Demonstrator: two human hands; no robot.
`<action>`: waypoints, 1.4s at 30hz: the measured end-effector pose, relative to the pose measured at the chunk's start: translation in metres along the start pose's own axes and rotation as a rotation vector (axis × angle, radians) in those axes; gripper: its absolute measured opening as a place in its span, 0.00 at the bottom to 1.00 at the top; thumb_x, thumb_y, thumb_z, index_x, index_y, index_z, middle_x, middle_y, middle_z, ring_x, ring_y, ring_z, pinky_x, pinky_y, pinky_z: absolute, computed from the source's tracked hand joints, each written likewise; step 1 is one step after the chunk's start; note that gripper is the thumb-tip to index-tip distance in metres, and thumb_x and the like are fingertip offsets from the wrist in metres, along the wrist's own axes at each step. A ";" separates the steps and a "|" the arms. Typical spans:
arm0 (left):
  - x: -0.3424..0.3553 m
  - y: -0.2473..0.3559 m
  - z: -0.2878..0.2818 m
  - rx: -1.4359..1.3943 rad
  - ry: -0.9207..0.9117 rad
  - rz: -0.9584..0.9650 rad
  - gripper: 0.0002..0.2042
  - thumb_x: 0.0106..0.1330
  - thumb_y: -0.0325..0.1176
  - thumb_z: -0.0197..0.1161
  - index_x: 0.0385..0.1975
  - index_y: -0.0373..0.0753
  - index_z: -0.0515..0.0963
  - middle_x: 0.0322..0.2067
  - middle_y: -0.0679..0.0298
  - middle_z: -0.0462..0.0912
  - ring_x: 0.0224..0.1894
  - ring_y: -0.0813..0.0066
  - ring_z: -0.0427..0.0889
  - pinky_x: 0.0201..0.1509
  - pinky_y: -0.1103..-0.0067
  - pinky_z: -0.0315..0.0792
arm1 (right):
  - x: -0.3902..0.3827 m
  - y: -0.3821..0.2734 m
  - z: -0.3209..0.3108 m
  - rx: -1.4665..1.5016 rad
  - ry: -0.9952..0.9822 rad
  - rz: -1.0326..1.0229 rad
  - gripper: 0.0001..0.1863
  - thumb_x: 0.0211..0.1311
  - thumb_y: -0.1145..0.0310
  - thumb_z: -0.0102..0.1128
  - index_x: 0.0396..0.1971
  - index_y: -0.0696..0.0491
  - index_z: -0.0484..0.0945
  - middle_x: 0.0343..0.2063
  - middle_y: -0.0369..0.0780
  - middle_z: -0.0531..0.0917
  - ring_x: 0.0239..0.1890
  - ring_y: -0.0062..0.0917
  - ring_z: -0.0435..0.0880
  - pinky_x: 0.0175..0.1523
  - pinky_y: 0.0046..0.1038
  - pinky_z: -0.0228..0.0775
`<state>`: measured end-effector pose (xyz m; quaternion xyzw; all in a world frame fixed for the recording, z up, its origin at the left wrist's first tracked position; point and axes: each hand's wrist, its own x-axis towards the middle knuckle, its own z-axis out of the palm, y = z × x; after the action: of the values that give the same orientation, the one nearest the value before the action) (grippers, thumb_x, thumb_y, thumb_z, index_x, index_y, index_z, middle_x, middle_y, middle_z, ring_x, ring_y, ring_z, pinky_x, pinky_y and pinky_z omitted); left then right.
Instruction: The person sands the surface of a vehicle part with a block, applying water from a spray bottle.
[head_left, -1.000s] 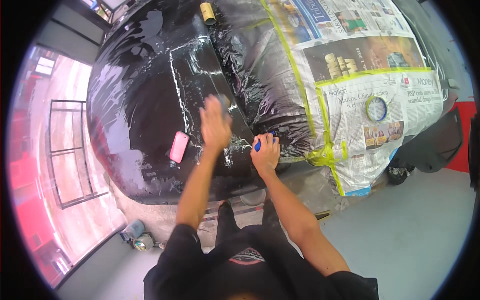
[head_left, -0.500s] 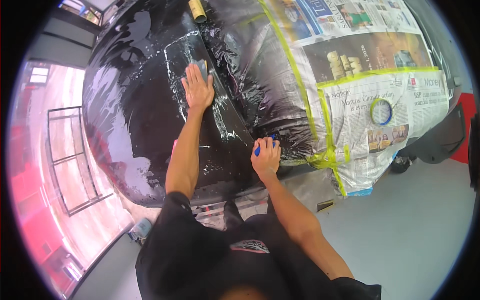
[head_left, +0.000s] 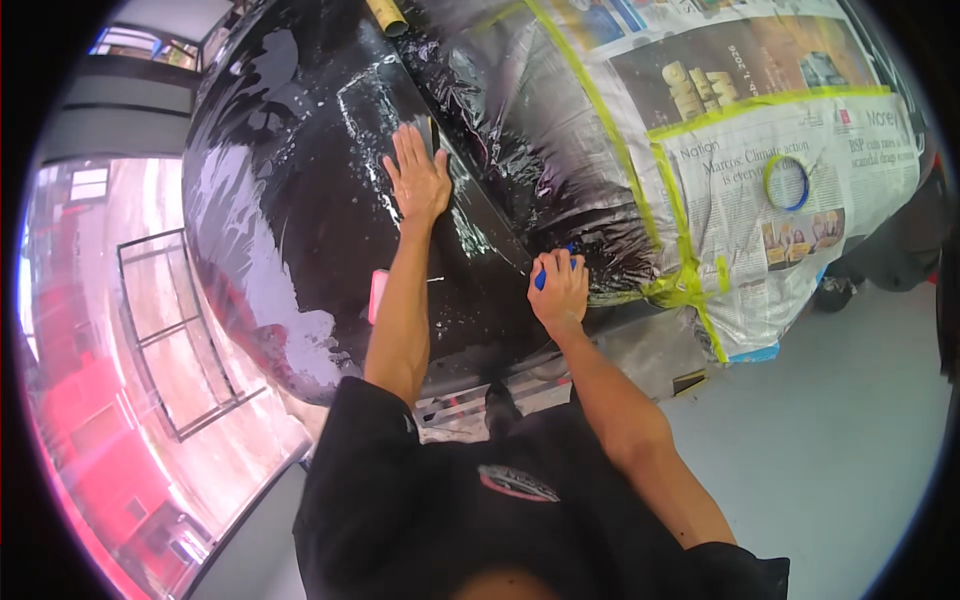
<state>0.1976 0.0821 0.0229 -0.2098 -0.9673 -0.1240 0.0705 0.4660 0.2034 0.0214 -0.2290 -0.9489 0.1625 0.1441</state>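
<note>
My left hand lies flat on the wet, glossy black car panel, its fingers stretched out. A thin flat piece with a dark and yellowish edge shows beside the fingertips; the palm hides most of it. White streaks of liquid trace a rectangular outline around this spot. My right hand is closed around a small blue object at the panel's near right edge; the fingers cover too much to tell its kind. A pink and white block rests on the panel by my left forearm.
Crumpled plastic sheeting and newspaper, held by yellow-green masking tape, cover the right side. A tape roll lies on the newspaper. A yellow cardboard tube is at the far edge. Grey floor spreads at right.
The view has shifted, so the car sits farther left-to-right in the picture. My left hand stays flat on the panel, and my right hand keeps its grip. More of the pink block shows.
</note>
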 end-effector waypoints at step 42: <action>-0.032 0.022 0.019 -0.112 -0.025 0.130 0.35 0.81 0.45 0.45 0.76 0.22 0.49 0.78 0.38 0.47 0.82 0.43 0.44 0.83 0.53 0.41 | 0.000 0.018 -0.004 0.029 0.037 0.032 0.08 0.63 0.62 0.66 0.36 0.46 0.77 0.39 0.36 0.78 0.43 0.38 0.77 0.44 0.41 0.70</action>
<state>0.2347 0.0945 0.0031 -0.2775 -0.9439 -0.1704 0.0543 0.4742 0.2193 0.0183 -0.2450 -0.9398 0.1743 0.1625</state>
